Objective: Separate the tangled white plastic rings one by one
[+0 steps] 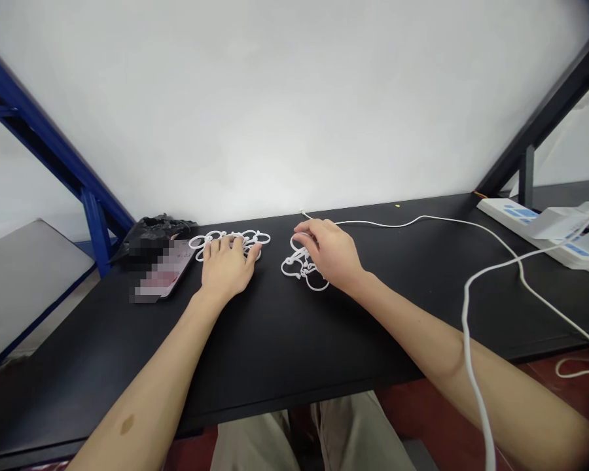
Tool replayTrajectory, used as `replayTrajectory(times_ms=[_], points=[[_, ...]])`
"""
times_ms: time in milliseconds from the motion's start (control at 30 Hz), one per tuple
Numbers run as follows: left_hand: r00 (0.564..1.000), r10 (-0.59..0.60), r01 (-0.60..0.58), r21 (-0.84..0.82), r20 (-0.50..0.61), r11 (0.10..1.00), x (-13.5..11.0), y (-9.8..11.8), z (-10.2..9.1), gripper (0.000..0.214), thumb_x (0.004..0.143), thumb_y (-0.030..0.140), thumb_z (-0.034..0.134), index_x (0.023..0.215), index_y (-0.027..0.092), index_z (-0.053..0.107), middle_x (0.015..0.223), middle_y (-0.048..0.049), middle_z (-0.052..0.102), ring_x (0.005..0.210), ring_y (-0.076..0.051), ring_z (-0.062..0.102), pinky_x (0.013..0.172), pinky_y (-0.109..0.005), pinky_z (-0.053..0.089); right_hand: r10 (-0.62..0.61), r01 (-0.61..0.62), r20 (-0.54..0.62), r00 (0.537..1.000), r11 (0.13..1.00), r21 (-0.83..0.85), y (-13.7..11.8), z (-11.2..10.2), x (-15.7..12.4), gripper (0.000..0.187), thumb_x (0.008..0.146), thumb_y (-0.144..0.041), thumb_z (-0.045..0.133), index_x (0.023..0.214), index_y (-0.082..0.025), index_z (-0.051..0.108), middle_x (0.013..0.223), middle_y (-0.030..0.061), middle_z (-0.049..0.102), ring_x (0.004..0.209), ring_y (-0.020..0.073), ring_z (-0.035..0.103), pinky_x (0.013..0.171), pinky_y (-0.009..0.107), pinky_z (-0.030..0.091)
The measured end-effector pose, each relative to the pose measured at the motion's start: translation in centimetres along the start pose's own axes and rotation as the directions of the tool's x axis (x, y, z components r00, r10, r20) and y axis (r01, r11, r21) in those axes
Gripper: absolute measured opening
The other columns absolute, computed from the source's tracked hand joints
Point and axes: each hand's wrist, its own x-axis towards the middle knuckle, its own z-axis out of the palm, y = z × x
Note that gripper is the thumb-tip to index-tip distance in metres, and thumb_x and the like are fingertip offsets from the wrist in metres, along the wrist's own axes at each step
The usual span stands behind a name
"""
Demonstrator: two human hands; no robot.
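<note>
Two small piles of thin white loops, each loop with a little knob, lie on the black table [255,327]. My left hand [226,267] rests palm down on the left pile [262,238], its fingers spread and partly covering it. Over the right pile [291,267] my right hand [334,254] is curled, with thumb and fingertips brought together at a white loop along the pile's upper edge. The exact contact at those fingertips is partly hidden by the hand.
A phone [169,271] lies left of my left hand, beside a crumpled black plastic bag [157,229]. White cable [397,225] runs behind my right hand and crosses over my right forearm. A white device [535,232] stands at the right, below a dark slanted frame [544,111].
</note>
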Motion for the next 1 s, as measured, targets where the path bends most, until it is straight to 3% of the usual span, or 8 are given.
replayTrajectory(times_ms=[133,233,333,400,533,667,867,1000], points=[[0.997,0.032,-0.032,0.012,-0.075,0.999,0.0,0.3,-0.4,0.055,0.095,0.049,0.034,0.128,0.012,0.058,0.130,-0.0188,0.057,0.124,-0.039,0.044,0.106,-0.052,0.031,0.003,-0.003,-0.027,1.000,0.999,0.035,-0.2,0.0,-0.2,0.016,0.096,-0.033,0.053,0.098,-0.023,0.066,0.090,0.0013,0.072,0.081,0.0164,0.062,0.072,0.028,0.043],[0.978,0.151,-0.167,-0.111,-0.142,0.980,-0.4,1.0,-1.1,0.043,0.094,0.041,0.042,0.125,0.016,0.059,0.124,-0.0138,0.060,0.119,-0.034,0.047,0.105,-0.047,0.035,0.009,-0.005,-0.053,0.999,0.996,0.084,-0.2,0.2,-0.4,0.017,0.097,-0.033,0.052,0.099,-0.023,0.065,0.093,0.0012,0.072,0.079,0.0147,0.063,0.072,0.027,0.044],[0.919,0.353,-0.391,-0.316,-0.174,0.864,-1.2,2.6,-1.8,0.035,0.095,0.033,0.043,0.124,0.019,0.056,0.121,-0.0097,0.061,0.115,-0.026,0.051,0.102,-0.040,0.040,0.003,0.007,-0.075,0.997,0.991,0.131,-0.1,0.4,-0.5,0.015,0.096,-0.031,0.053,0.100,-0.022,0.065,0.095,0.0012,0.072,0.081,0.0143,0.064,0.075,0.026,0.045],[0.900,0.405,-0.433,-0.431,-0.161,0.792,-1.8,3.7,-1.9,0.030,0.094,0.031,0.045,0.120,0.021,0.057,0.116,-0.0075,0.063,0.110,-0.024,0.054,0.096,-0.039,0.043,0.003,0.013,-0.093,0.996,0.986,0.169,-0.2,0.5,-0.4,0.014,0.095,-0.028,0.054,0.098,-0.022,0.066,0.094,0.0008,0.072,0.082,0.0138,0.064,0.076,0.026,0.045],[0.935,0.345,-0.317,-0.629,-0.082,0.710,-2.3,5.1,-1.8,0.026,0.093,0.030,0.050,0.117,0.024,0.056,0.100,-0.0020,0.071,0.098,-0.022,0.058,0.087,-0.036,0.045,0.010,0.025,-0.126,0.992,0.963,0.270,-0.3,0.6,-0.3,0.015,0.095,-0.026,0.052,0.093,-0.021,0.066,0.085,-0.0006,0.070,0.076,0.0120,0.062,0.072,0.024,0.044],[0.964,0.262,-0.197,-0.768,-0.039,0.610,-2.1,5.1,-1.8,0.014,0.091,0.029,0.054,0.103,0.024,0.060,0.088,0.0010,0.072,0.083,-0.017,0.061,0.078,-0.031,0.044,-0.022,0.055,-0.105,0.994,0.944,0.326,-0.4,0.7,-0.3,0.013,0.094,-0.026,0.054,0.096,-0.021,0.066,0.084,-0.0008,0.070,0.073,0.0114,0.062,0.070,0.022,0.045],[0.962,0.260,0.008,-0.957,0.087,0.292,-2.0,5.0,-2.1,0.015,0.090,0.033,0.056,0.100,0.022,0.058,0.080,0.0022,0.068,0.072,-0.012,0.060,0.068,-0.025,0.044,-0.007,-0.023,0.082,0.997,0.932,0.362,-0.7,0.6,-0.5,0.019,0.094,-0.031,0.053,0.106,-0.020,0.063,0.081,-0.0012,0.070,0.063,0.0107,0.061,0.065,0.023,0.045],[0.968,0.209,0.082,-0.966,0.135,0.247,-2.0,5.2,-1.9,0.009,0.089,0.029,0.054,0.092,0.020,0.057,0.069,0.0036,0.063,0.063,-0.010,0.055,0.063,-0.023,0.043,0.002,-0.047,0.139,0.990,0.946,0.321,-0.7,0.6,-0.4,0.026,0.094,-0.035,0.052,0.113,-0.019,0.060,0.091,0.0022,0.070,0.071,0.0133,0.062,0.070,0.026,0.045]])
